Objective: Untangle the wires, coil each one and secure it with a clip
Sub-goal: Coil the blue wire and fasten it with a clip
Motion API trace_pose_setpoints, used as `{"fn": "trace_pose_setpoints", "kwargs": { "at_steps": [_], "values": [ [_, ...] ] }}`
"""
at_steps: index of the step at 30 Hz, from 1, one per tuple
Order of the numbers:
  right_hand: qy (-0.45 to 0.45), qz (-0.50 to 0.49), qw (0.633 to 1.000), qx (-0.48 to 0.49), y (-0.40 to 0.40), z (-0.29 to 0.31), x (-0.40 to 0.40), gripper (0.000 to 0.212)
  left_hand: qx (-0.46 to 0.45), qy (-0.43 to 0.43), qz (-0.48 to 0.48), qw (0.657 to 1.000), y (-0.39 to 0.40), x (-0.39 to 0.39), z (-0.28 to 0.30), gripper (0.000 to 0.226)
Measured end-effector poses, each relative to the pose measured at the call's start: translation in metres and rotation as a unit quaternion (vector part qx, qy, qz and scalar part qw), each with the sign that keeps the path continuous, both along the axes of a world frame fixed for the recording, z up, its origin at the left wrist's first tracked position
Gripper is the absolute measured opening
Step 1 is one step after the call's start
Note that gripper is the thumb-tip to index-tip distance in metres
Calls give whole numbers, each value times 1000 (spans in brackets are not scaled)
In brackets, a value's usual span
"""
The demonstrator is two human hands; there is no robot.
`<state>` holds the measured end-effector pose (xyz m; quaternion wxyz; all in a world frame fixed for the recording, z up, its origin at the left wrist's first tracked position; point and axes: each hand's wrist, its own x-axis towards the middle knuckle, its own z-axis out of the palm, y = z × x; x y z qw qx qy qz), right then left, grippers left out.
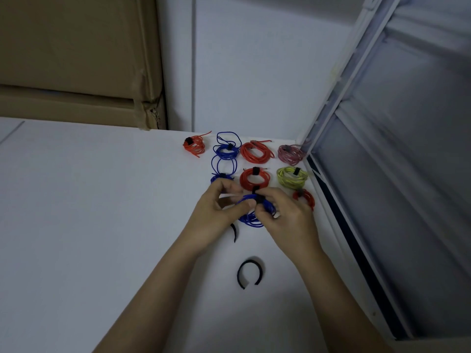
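Both hands meet at the middle of the tabletop (102, 200), and it's the blue coil (254, 212) they are working on: the left hand (216, 212) pinches the coil's near-left edge with thumb and curled fingers, while the right hand (283, 215) closes its fingertips round the black clip (258, 198) that wraps the bundle at its twelve o'clock side. This looks like the fastening step, and to do it well the left hand should keep the loops stacked flat so none springs free, while the right pulls the strap snug and presses its end down firmly; too loose and the coil will slump open. Just off the left wrist, at six o'clock from the coil, a spare black strap (234, 233) peeks out, and further toward six o'clock lies a curled black strap (249, 273), open like a letter C, ready for another wire. Fanning out at twelve o'clock, finished bundles sit in rows: a red coil (254, 178) just beyond the hands, a yellow-green coil (291, 177) at one o'clock, a small red coil (304, 197) at three o'clock beside the right hand, blue coils (225, 151) at eleven o'clock, and more red and a pinkish one along the back. No containers hold any of this; everything rests straight on the tabletop, with cardboard boxes (76, 59) standing behind it, closed as far as can be seen.
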<state>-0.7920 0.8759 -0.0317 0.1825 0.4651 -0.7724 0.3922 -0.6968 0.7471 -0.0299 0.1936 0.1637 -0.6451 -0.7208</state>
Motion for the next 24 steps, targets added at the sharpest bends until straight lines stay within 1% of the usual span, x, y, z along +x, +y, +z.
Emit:
{"fn": "trace_pose_setpoints", "kwargs": {
  "at_steps": [2, 5, 6, 9, 13, 15, 16, 18, 20, 22, 24],
  "values": [
    [15, 9, 1000, 9, 2, 2, -1, 26, 32, -14, -18, 999, 0, 0, 1, 24],
    [31, 25, 999, 31, 4, 5, 0, 28, 77, -17, -33, 996, 2, 0, 6, 34],
    [36, 29, 998, 38, 5, 5, 1, 28, 73, -19, -36, 997, 3, 0, 7, 32],
    [50, 38, 996, 60, 4, 3, 3, 27, 54, -20, -16, 998, 3, 1, 6, 16],
    [60, 56, 993, 83, 5, 2, 6, 28, -6, -20, 24, 999, 0, 0, 1, 17],
    [56, 57, 992, 101, 4, 2, 7, 28, -60, -22, 45, 997, 1, -1, -4, 16],
    [44, 56, 991, 109, 3, 2, 7, 26, -109, -25, 60, 992, 2, -2, -7, 15],
    [6, 47, 991, 126, 2, 2, 8, 21, -231, -25, 89, 968, 5, -2, -13, 15],
    [-25, 34, 989, 142, 2, 4, 7, 17, -337, -16, 103, 936, 6, -1, -17, 27],
    [-53, 28, 987, 152, 1, 6, 6, 14, -375, 8, 104, 921, 5, -2, -18, 33],
    [-80, 21, 986, 143, 1, 10, 4, 13, -372, 44, 101, 922, 4, -3, -17, 30]
  ]
}}
